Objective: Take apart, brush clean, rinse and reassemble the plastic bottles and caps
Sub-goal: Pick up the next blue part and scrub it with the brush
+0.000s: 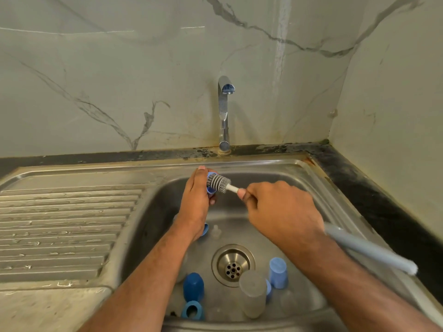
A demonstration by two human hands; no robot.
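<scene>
My left hand [195,200] holds a small blue cap [211,190] over the far side of the steel sink [299,178]. My right hand [282,209] grips the white neck of a bottle brush; its grey bristle head [218,184] sits against the cap's open side, and its long grey handle [369,250] sticks out behind my wrist. On the sink floor lie a dark blue cap [193,286], a blue ring [192,310], a light blue cap [278,272], a clear plastic bottle [253,293] and a small clear nipple [216,231].
The chrome tap [224,111] stands behind the basin with no water running. The drain [233,265] sits mid-basin. A ribbed draining board [64,226] lies to the left, dark counter edge [374,192] to the right, marble wall behind.
</scene>
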